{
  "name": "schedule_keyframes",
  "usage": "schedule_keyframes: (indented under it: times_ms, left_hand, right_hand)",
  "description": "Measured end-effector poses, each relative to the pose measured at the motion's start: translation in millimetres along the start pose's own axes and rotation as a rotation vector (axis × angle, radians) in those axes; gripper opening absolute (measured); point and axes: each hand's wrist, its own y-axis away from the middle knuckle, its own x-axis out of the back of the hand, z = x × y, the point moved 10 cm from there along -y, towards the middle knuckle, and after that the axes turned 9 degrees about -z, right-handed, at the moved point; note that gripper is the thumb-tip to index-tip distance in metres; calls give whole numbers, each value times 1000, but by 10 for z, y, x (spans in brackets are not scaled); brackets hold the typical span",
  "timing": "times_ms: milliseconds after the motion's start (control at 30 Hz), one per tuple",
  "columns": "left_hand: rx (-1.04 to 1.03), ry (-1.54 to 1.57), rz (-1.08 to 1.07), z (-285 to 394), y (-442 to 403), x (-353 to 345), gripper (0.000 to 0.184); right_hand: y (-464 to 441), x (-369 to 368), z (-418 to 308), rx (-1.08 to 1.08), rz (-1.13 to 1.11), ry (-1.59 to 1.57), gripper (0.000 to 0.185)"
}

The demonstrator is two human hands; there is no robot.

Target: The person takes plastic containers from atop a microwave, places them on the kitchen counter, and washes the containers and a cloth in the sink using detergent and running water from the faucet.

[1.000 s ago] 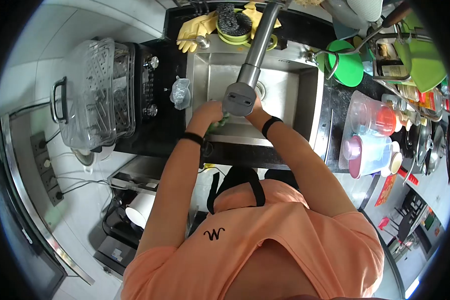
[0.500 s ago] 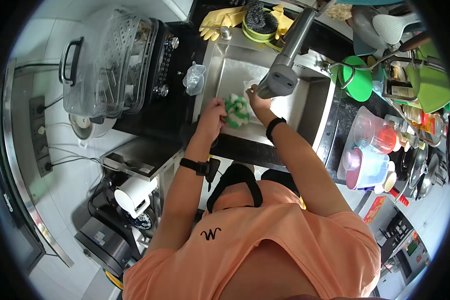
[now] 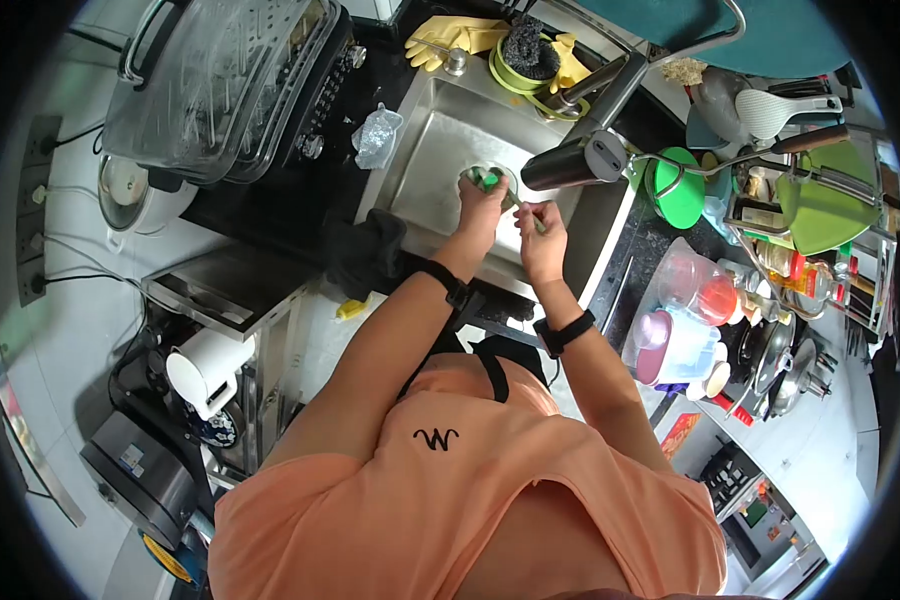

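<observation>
Over the steel sink, my right hand is closed around the handle of a ladle or large spoon. Its round head lies up and to the left, largely covered by my left hand. My left fingers are pressed around that head with a green and white scrubbing cloth, of which only a small bunched part shows. The dark faucet head hangs just above and right of both hands.
A crumpled clear plastic bag lies left of the sink. Yellow rubber gloves and a green bowl with a black scourer sit behind it. A dark cloth hangs at the front edge. Plastic containers stand at right.
My left hand has moved right with the cloth, onto the utensil's head. My right hand has come down toward me, away from the faucet. The view has shifted and turned.
</observation>
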Motion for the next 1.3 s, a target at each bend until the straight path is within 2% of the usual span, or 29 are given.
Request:
schedule_keyframes:
  times_ms: [67, 100, 233, 300, 333, 400, 467, 500, 533, 600, 633, 667, 733, 767, 867, 900, 933, 1000, 1033, 1067, 1133, 1200, 1267, 1300]
  left_hand:
    - [-231, -19, 51, 281, 54, -88, 50]
    - [-204, -33, 39, 290, 79, -131, 46]
    - [-194, -172, -9, 369, -5, -191, 47]
    - [-550, -756, -6, 810, 217, -399, 42]
    - [-728, -1047, -8, 922, 364, -574, 41]
    - [-673, -1035, -44, 916, 382, -609, 45]
    - [-610, -740, -9, 846, 330, -426, 42]
    - [-440, -643, 9, 622, 122, -225, 38]
    - [-443, -645, 6, 663, 161, -253, 38]
    - [-71, 295, -342, 298, 182, -467, 35]
    - [0, 314, -338, 280, 268, -534, 34]
    - [40, 320, -457, 175, 316, -582, 28]
    - [38, 275, -394, 54, 381, -650, 25]
    - [45, 349, -313, 10, 410, -635, 21]
    - [26, 258, -308, 187, 513, -595, 21]
    - [67, 198, -242, 218, 564, -549, 20]
    - [67, 199, -241, 202, 571, -545, 20]
    - [72, 322, -282, 123, 558, -572, 22]
    - [79, 284, -297, 90, 563, -575, 25]
    - [85, 281, -303, 50, 574, -575, 25]
    - [9, 175, -322, 25, 617, -576, 27]
    - [10, 57, -264, -144, 627, -453, 31]
    - [-130, -229, -170, -171, 610, -336, 35]
    - [-204, -274, -161, -166, 652, -367, 39]
  right_hand:
    - [63, 77, -81, 85, 64, 62, 21]
    - [88, 90, -83, 88, 63, 65, 21]
    - [191, 216, 97, 9, 90, -313, 19]
    - [204, 247, 328, -74, 104, -607, 16]
    - [233, 286, 323, -75, 112, -606, 16]
    - [267, 255, 383, -139, 94, -820, 13]
    - [305, 247, 391, -122, 102, -882, 12]
    - [289, 226, 372, -96, 105, -947, 11]
    - [293, 193, 340, -92, 106, -949, 11]
    - [296, 207, 119, 55, 102, -727, 11]
    - [269, 167, 44, 106, 50, -522, 11]
    - [263, 126, 29, 108, 35, -335, 12]
    - [345, 150, -477, 503, 157, 318, 13]
    - [332, 109, -517, 495, 111, 389, 20]
    - [440, 22, -668, 541, 13, 337, 20]
    - [466, 36, -596, 402, 4, 235, 17]
    - [467, 13, -516, 402, 3, 235, 17]
    - [364, -16, 221, -79, -31, -118, 17]
    - [351, -126, 298, -203, -192, -188, 23]
    - [340, -113, 282, -204, -184, -190, 23]
    - [315, 41, -18, -10, -32, 461, 29]
    - [279, 78, -17, -72, -32, 516, 29]
    - [241, 144, 71, -124, 26, 589, 25]
    - [241, 134, 137, -102, 20, 611, 23]
